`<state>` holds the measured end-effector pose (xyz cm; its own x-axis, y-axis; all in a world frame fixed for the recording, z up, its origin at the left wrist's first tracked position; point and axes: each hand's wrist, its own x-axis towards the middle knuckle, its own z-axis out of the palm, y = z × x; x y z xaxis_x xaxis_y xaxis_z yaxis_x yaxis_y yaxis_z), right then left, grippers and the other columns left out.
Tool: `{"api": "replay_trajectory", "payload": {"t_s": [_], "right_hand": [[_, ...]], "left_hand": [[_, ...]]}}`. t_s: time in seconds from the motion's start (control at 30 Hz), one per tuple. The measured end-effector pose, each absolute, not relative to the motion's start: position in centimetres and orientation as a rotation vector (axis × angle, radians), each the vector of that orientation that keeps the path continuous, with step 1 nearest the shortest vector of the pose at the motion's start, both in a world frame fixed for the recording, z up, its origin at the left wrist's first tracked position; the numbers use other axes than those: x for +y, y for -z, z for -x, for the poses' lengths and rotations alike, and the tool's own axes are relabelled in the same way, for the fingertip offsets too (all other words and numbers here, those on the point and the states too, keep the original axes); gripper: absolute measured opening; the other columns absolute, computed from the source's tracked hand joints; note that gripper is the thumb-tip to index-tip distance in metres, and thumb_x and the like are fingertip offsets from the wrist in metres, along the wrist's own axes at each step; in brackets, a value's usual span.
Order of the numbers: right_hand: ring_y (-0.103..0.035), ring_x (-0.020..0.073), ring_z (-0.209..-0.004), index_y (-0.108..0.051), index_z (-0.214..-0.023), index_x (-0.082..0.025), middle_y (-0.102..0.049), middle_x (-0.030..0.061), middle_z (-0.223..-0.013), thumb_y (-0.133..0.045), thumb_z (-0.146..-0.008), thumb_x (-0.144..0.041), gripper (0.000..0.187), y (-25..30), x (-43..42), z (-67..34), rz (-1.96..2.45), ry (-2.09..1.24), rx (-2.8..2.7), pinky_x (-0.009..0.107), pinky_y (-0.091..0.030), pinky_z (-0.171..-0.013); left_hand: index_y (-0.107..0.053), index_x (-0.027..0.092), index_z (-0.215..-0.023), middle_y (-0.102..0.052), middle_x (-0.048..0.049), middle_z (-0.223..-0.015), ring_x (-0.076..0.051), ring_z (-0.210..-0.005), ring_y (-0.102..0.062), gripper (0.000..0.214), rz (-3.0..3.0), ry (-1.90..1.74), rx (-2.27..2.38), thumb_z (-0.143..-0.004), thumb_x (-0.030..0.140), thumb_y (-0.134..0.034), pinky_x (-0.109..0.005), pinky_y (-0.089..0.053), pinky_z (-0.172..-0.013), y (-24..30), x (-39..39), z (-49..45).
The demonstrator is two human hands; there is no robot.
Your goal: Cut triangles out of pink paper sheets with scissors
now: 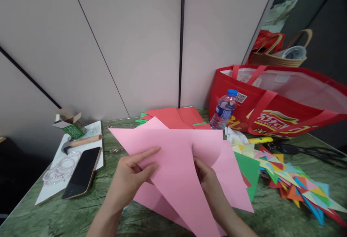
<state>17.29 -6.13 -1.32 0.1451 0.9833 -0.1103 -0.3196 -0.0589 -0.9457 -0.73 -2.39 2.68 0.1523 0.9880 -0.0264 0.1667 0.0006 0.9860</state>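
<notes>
I hold a large pink sheet of paper [173, 157] lifted over the green marbled table [67, 215]. My left hand [132, 173] pinches its left part, thumb on top and fingers behind. My right hand [206, 175] grips the sheet near a fold at the middle, mostly tucked under the paper. More pink sheets [151, 197] lie beneath, and red sheets [173, 115] and a green sheet [249, 168] lie around them.
A white tray [51, 190] at the left carries a phone [82, 172], a bead bracelet [58, 168], a hammer [81, 142] and a small box [69, 125]. A water bottle [224, 109] and red bag [282, 99] stand behind. Folded coloured paper pieces [292, 182] and scissors [303, 150] lie right.
</notes>
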Motion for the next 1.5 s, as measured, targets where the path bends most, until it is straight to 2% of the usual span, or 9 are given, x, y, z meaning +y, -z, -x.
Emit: {"api": "replay_trajectory", "payload": {"t_s": [0.3, 0.67, 0.9, 1.03, 1.3, 1.5], "right_hand": [[-0.064, 0.0199, -0.065, -0.068, -0.071, -0.016, -0.075, 0.0045, -0.073, -0.066, -0.049, -0.009, 0.024, 1.5, -6.1, -17.2, 1.156, -1.257, -0.782, 0.026, -0.049, -0.057], [-0.062, 0.0165, -0.059, -0.068, -0.065, -0.016, -0.073, 0.0013, -0.066, -0.064, -0.046, -0.005, 0.022, 1.6, -6.1, -17.3, 1.14, -1.252, -0.748, 0.022, -0.047, -0.053], [-0.067, 0.0204, -0.074, -0.068, -0.081, -0.017, -0.075, 0.0043, -0.083, -0.064, -0.056, -0.01, 0.026, 2.0, -6.1, -17.6, 1.111, -1.234, -0.882, 0.026, -0.052, -0.063], [-0.067, 0.0215, -0.078, -0.068, -0.087, -0.018, -0.075, 0.0053, -0.09, -0.064, -0.059, -0.012, 0.029, 2.1, -6.1, -17.7, 1.118, -1.212, -0.917, 0.027, -0.053, -0.066], [-0.066, 0.0227, -0.08, -0.062, -0.079, -0.019, -0.072, 0.0032, -0.082, -0.06, -0.059, -0.015, 0.02, 2.4, -6.0, -17.7, 1.097, -1.251, -0.901, 0.03, -0.052, -0.068], [-0.066, 0.024, -0.082, -0.06, -0.078, -0.02, -0.073, 0.003, -0.082, -0.064, -0.057, -0.014, 0.022, 1.6, -6.0, -18.0, 1.109, -1.271, -0.911, 0.032, -0.052, -0.07]], "left_hand": [[-0.075, 0.027, -0.093, -0.069, 0.0018, -0.066, -0.004, -0.043, -0.042, 0.033, -1.375, -1.01, 1.219, -0.061, 0.02, -0.075, -0.014, -0.047, -0.04, -2.8, -2.3, 0.6], [-0.074, 0.026, -0.097, -0.07, 0.0005, -0.068, -0.005, -0.045, -0.044, 0.035, -1.385, -1.004, 1.214, -0.063, 0.023, -0.075, -0.017, -0.048, -0.042, -2.2, -2.3, 0.8], [-0.073, 0.027, -0.1, -0.073, -0.0017, -0.08, -0.009, -0.053, -0.051, 0.028, -1.389, -0.979, 1.132, -0.072, 0.031, -0.07, -0.019, -0.051, -0.047, -1.7, -2.2, 1.3], [-0.073, 0.027, -0.1, -0.073, -0.0021, -0.08, -0.01, -0.057, -0.054, 0.025, -1.357, -1.004, 1.087, -0.077, 0.033, -0.065, -0.02, -0.052, -0.048, -1.8, -2.2, 1.1], [-0.073, 0.028, -0.1, -0.074, -0.0028, -0.09, -0.009, -0.052, -0.054, 0.025, -1.508, -1.024, 1.148, -0.076, 0.029, -0.065, -0.019, -0.051, -0.046, -2.0, -2.2, 1.1], [-0.073, 0.027, -0.099, -0.075, -0.0025, -0.079, -0.01, -0.05, -0.054, 0.026, -1.596, -0.994, 1.189, -0.074, 0.026, -0.066, -0.019, -0.047, -0.045, -1.6, -2.2, 1.4]]}}
